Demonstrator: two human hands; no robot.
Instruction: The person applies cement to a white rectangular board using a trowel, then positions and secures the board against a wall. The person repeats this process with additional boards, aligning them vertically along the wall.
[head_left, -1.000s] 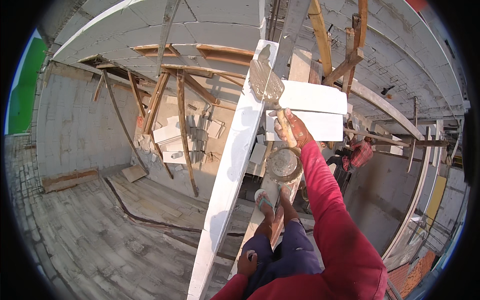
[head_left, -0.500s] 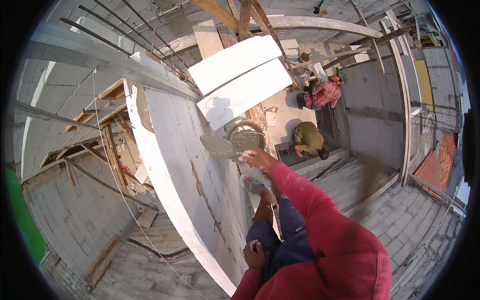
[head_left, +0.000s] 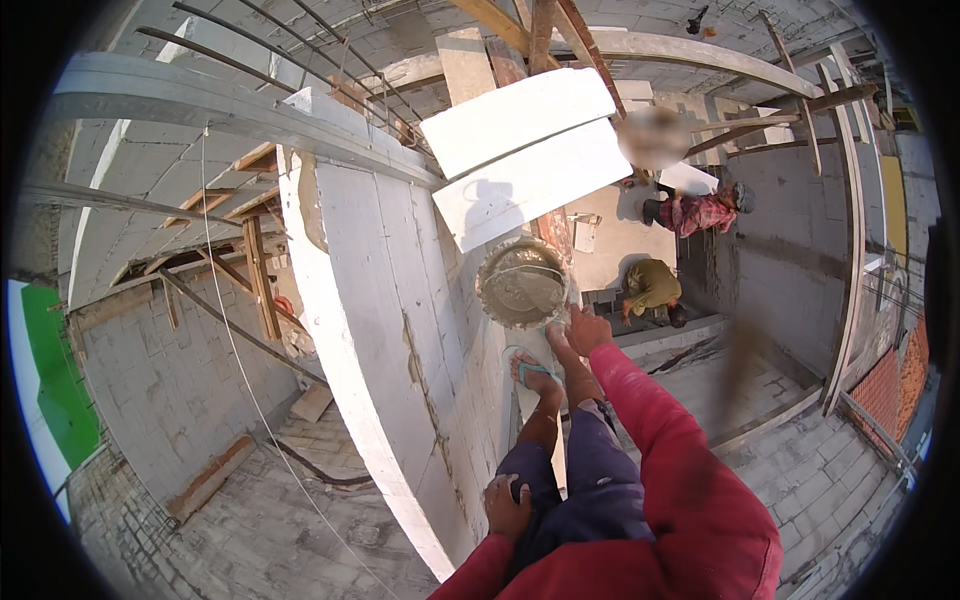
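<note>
Mortar bucket sits just ahead of the person's feet, right of the white block wall, grey mortar inside. Right hand at the bucket's right side, fingers curled together; can't tell if they're clamped on anything. Left hand against the dark shorts, fingers bent, grip unclear. Two white slabs lie side by side just beyond the bucket.

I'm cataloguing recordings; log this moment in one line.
right hand: curled beside mortar bucket, grip unclear | left hand: at left thigh | mortar bucket: wet mortar inside | white blocks: pair, beyond bucket
</note>
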